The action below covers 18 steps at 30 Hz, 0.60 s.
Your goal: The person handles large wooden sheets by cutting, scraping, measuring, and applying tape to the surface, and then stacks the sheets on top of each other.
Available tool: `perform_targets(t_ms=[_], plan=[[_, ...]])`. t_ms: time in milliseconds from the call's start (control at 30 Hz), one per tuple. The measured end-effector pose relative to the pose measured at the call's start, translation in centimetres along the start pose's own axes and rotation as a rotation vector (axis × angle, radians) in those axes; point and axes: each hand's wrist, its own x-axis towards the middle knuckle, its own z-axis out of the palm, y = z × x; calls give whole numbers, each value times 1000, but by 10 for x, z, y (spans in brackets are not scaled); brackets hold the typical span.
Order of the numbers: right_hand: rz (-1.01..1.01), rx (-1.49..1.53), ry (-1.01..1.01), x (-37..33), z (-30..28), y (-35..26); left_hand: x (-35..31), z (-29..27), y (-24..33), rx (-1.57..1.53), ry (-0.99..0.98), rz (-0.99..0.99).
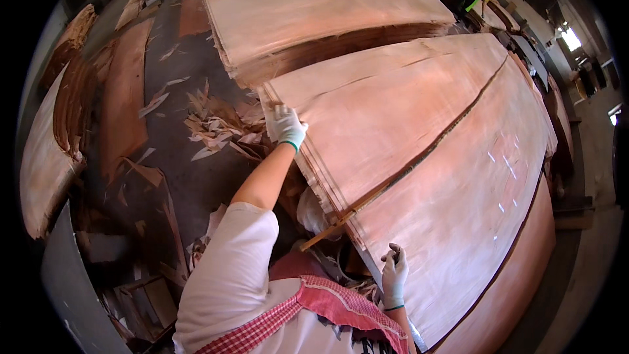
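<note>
Veneer sheet [386,115], broad, thin, pinkish tan, mottled

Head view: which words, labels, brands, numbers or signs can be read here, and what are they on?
None that I can read.
Wood sheet: pale streaks, no lettering I can make out.
Left glove and right glove: white, no lettering visible.
Checked cloth: pattern only.
Anything in the background: too small or dim to tell.
</note>
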Motion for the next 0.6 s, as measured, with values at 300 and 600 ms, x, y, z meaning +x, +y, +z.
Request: perform_targets(t_ms=[300,600], plan=[[153,45,-141,55,36,-48,-49,1,35,-766,422,209],[152,370,120,146,34,-51,-265,-110,79,-1019,304,1065]])
